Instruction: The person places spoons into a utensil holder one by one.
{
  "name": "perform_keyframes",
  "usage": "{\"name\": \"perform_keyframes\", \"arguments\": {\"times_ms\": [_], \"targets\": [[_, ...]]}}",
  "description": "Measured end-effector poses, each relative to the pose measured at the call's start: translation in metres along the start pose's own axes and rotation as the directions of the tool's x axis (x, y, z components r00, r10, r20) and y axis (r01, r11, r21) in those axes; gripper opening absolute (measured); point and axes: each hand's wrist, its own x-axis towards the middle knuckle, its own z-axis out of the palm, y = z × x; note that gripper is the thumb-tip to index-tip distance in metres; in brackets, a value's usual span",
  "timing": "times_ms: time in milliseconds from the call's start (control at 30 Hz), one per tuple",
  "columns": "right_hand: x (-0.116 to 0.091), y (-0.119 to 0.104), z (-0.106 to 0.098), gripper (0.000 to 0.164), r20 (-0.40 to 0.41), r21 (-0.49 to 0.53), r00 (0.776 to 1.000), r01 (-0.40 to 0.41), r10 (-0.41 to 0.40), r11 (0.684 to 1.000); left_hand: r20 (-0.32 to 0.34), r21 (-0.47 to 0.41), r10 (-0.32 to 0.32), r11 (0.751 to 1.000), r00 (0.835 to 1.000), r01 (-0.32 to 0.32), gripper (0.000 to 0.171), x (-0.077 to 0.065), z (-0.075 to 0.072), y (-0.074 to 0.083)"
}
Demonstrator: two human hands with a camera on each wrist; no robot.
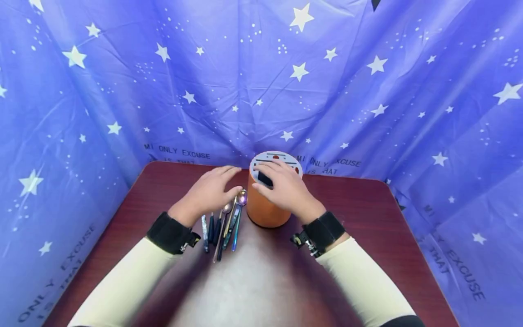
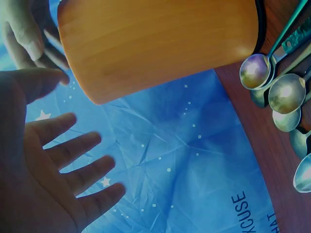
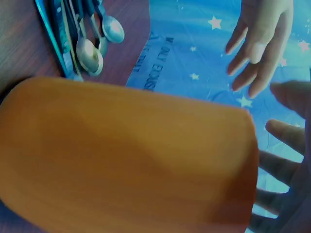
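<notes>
An orange cylindrical holder [image 1: 267,210] with a pale slotted top [image 1: 261,158] stands upright near the back of the table. My right hand [image 1: 288,190] hovers over the near side of that top, fingers spread and partly covering it. My left hand [image 1: 208,193] is held in the air left of the holder, fingers extended and nothing in its palm. Below the left hand lies a bunch of spoons [image 1: 242,198], bowls toward the back and handles toward me. In the left wrist view, several spoon bowls [image 2: 286,94] lie beside the holder's base.
The dark red wooden table [image 1: 347,213] has rounded back corners. Blue star-printed curtains [image 1: 245,68] enclose it at the back and both sides. Black bands [image 1: 324,232] with small devices are strapped on both wrists.
</notes>
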Motion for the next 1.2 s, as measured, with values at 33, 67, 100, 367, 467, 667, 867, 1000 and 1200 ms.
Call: {"name": "perform_keyframes", "arguments": {"times_ms": [33,67,100,367,467,667,867,1000,1200], "targets": [[0.0,-0.003,0.001,0.048,-0.02,0.004,0.999,0.027,-0.027,1.0,-0.005,-0.008,0.001,1.0,1.0,-0.001,0.058,-0.001,0.001,0.0],[0.001,-0.006,0.001,0.043,-0.042,0.009,0.998,0.056,-0.055,0.998,-0.008,-0.014,0.004,1.0,1.0,-0.004,0.053,-0.001,0.002,0.0],[0.001,-0.01,0.002,0.037,-0.061,0.012,0.995,0.081,-0.08,0.997,-0.008,-0.023,0.004,1.0,1.0,-0.004,0.047,-0.002,0.003,0.0],[-0.003,-0.042,0.024,0.015,0.029,0.011,0.993,0.116,-0.117,0.993,0.02,-0.026,-0.004,1.0,1.0,0.004,0.021,-0.01,0.027,-0.005],[-0.008,-0.042,0.043,0.012,0.093,0.023,0.993,0.072,-0.074,0.997,0.061,-0.039,-0.017,0.999,0.998,0.02,0.022,-0.015,0.041,-0.01],[-0.017,-0.035,0.09,0.011,0.15,0.062,0.989,0.004,-0.013,0.998,0.126,-0.035,-0.027,0.999,0.992,0.032,0.021,-0.023,0.078,-0.023],[-0.023,-0.032,0.125,0.009,0.201,0.061,0.977,-0.08,0.067,0.995,0.156,-0.024,-0.072,0.997,0.985,0.076,0.022,-0.03,0.108,-0.027],[-0.024,-0.029,0.137,0.013,0.222,0.072,0.968,-0.136,0.117,0.988,0.119,-0.007,-0.056,0.998,0.991,0.058,0.027,-0.034,0.121,-0.027],[-0.024,-0.028,0.148,0.014,0.249,0.077,0.955,-0.183,0.159,0.98,0.069,0.011,-0.066,0.998,0.995,0.066,0.024,-0.038,0.138,-0.023]]}}
